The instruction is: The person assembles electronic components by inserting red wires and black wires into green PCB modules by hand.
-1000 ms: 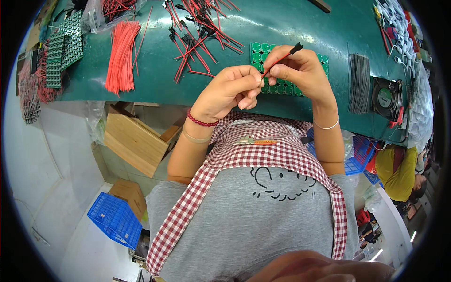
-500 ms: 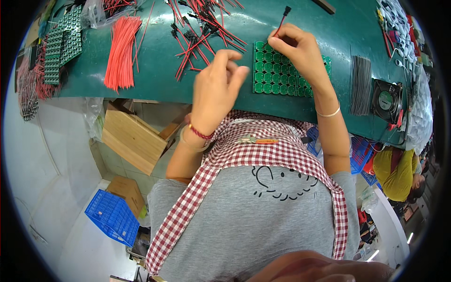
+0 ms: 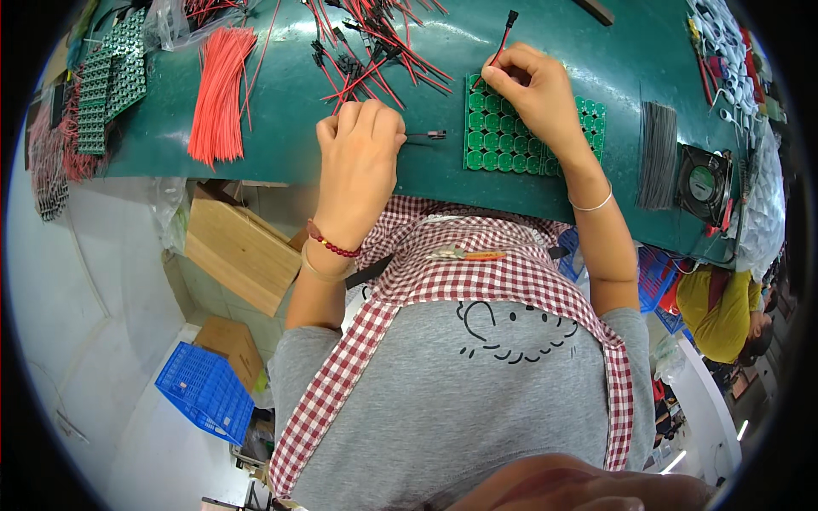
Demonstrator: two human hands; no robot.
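Note:
My right hand (image 3: pixel 538 92) pinches a short red-and-black wire lead (image 3: pixel 503 41) whose black connector points up and away. The lead's lower end meets the upper left of the green circuit board panel (image 3: pixel 498 140), which lies flat on the table and is made of many small rounded boards. Left of the panel, my left hand (image 3: pixel 358 153) is closed, fingers together, on a second connector lead (image 3: pixel 423 134). Its black plug sticks out to the right, while the rest is hidden by the fingers. Beyond that hand lies a loose pile of red-and-black connector leads (image 3: pixel 366 64).
A bundle of red wires (image 3: pixel 223 98) lies at left, near stacked green panels (image 3: pixel 111 85). At right are a bundle of dark wires (image 3: pixel 658 157) and a black fan (image 3: pixel 704 183). Another person (image 3: pixel 720 315) sits at far right. A blue crate (image 3: pixel 204 392) stands below left.
My left hand has moved left and toward the pile, and closed on a lead. My right hand keeps its lead, now more upright at the panel; the panel has shifted slightly right.

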